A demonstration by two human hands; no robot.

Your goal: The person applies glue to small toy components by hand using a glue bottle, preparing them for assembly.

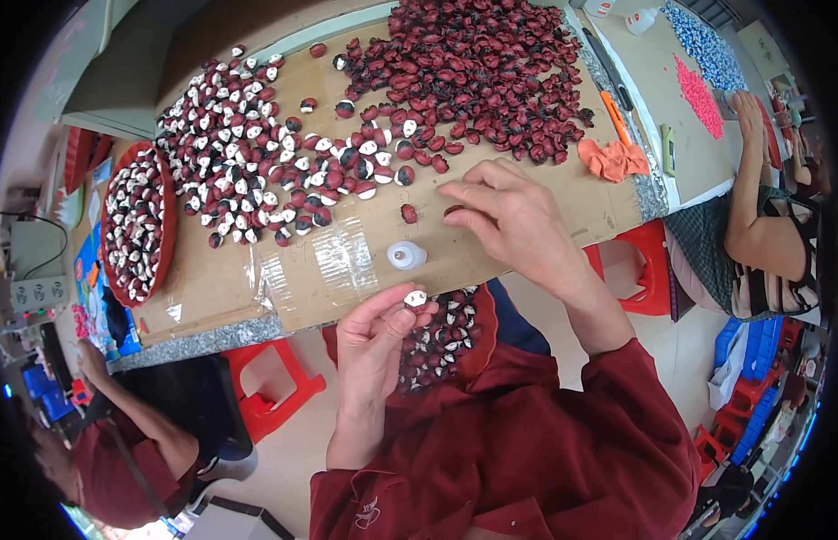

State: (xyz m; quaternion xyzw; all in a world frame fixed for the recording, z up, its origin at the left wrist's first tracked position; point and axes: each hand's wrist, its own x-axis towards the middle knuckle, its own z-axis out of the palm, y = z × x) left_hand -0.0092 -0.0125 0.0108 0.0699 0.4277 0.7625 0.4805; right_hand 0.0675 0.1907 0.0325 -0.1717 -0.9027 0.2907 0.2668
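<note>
My left hand pinches a small round dark red bead-like piece by its edges, its white face with dark dots turned up. Over the table, my right hand curls its thumb and index finger around a dark red, petal-like shell. A similar shell lies loose to the left of it. Between my hands, a small white bottle stands near the table's front edge. In my lap, below the left hand, a red tray holds many white-and-dark-red pieces.
Dark red shells are heaped at the back, with white-faced pieces spread to the left. A filled red scalloped tray stands far left. An orange cutter and crumpled orange cloth lie right. Co-workers sit on both sides.
</note>
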